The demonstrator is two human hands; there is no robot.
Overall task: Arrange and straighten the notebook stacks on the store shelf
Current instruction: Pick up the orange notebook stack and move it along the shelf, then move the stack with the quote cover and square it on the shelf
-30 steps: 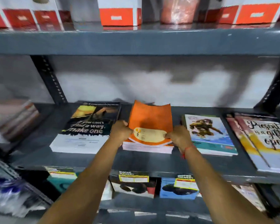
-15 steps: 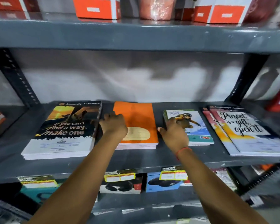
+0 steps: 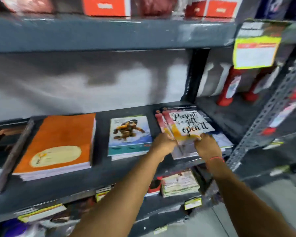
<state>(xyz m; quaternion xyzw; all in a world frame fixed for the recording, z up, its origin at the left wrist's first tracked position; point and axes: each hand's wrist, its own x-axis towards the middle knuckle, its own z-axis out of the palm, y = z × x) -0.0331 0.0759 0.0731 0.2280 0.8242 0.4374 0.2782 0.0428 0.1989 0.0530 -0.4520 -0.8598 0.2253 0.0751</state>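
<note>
On the grey shelf (image 3: 123, 170) lie several notebook stacks. At the right is the "Present is a gift, open it" stack (image 3: 188, 124), fanned out of line. My left hand (image 3: 163, 145) grips its near left edge and my right hand (image 3: 208, 146) grips its near right edge. Left of it lies a blue stack with a cartoon figure (image 3: 129, 134). Further left sits the orange stack (image 3: 58, 142), lying flat. A dark-covered stack (image 3: 2, 144) shows at the far left edge, partly cut off.
A black upright post (image 3: 194, 79) stands behind the right stack. Red bottles (image 3: 229, 88) stand in the bay to the right, with a yellow-edged price tag (image 3: 255, 52) above. Orange boxes (image 3: 106, 6) line the top shelf. More notebooks (image 3: 178, 183) sit on the shelf below.
Both hands left the orange stack, which now lies flat, and moved right onto the "Present is a gift" stack. The view swung right with them.
</note>
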